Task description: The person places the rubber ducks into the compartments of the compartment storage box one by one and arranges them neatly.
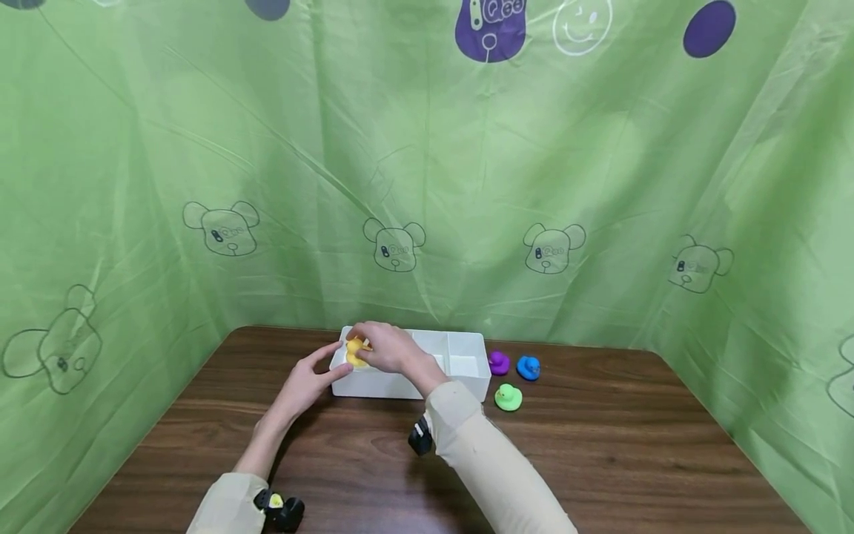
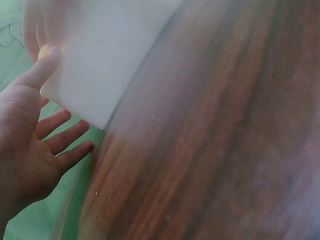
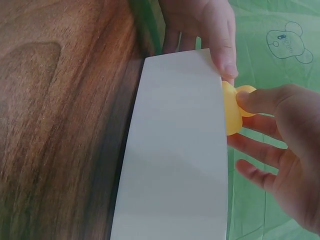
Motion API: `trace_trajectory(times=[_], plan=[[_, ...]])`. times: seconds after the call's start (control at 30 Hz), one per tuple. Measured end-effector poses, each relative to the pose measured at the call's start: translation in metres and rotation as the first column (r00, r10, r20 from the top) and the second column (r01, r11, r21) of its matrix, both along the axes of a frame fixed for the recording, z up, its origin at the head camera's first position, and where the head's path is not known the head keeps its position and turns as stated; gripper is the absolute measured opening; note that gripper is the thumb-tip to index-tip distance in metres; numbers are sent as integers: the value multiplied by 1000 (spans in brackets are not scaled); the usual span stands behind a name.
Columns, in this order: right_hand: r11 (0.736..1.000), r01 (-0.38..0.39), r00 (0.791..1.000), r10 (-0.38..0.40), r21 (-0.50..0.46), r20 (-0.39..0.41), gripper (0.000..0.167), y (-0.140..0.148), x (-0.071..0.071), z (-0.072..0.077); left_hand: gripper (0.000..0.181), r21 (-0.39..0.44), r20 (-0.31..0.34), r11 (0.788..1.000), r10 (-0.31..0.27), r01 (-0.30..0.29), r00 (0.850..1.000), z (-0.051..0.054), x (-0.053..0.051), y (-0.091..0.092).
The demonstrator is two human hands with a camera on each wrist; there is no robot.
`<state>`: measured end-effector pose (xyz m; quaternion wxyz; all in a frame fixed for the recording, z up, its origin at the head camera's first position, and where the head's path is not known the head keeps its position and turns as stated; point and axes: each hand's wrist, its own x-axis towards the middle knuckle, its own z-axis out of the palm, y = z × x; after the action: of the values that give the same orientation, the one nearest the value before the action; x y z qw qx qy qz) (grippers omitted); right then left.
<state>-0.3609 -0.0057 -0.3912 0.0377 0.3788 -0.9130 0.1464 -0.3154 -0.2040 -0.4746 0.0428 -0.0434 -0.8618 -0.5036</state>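
A dark wood-grain desk (image 1: 614, 452) carries a white divided box (image 1: 380, 385) near its far edge, with a purple duck (image 1: 499, 363), blue duck (image 1: 529, 368) and green duck (image 1: 508, 398) grouped just beside it.

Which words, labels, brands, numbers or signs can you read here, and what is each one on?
"Qee": on the purple print on the green curtain.
Lettering on the outlined bear heads: too small and blurred to read.
White box, yellow duck: no text visible.
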Motion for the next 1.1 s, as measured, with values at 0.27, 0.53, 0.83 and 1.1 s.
trace_trajectory(times=[0.27,0.53,0.83,1.1], plan=[[1000,-7,1000,8,23,-4,28,-8,-3,-6,72,17,-25,1000,19,-19,1000,1,0,0],[999,-9,999,11,44,-37,27,-14,-6,-13,71,12,-42,1000,14,-14,999,0,-2,1],[999,-19,997,23,45,-79,27,-15,-12,-16,69,27,-44,1000,3,-2,999,-1,-10,-1],[993,36,996,-27,111,-84,27,-15,-17,-19,71,25,-16,1000,-3,3,1000,-2,-14,-3]])
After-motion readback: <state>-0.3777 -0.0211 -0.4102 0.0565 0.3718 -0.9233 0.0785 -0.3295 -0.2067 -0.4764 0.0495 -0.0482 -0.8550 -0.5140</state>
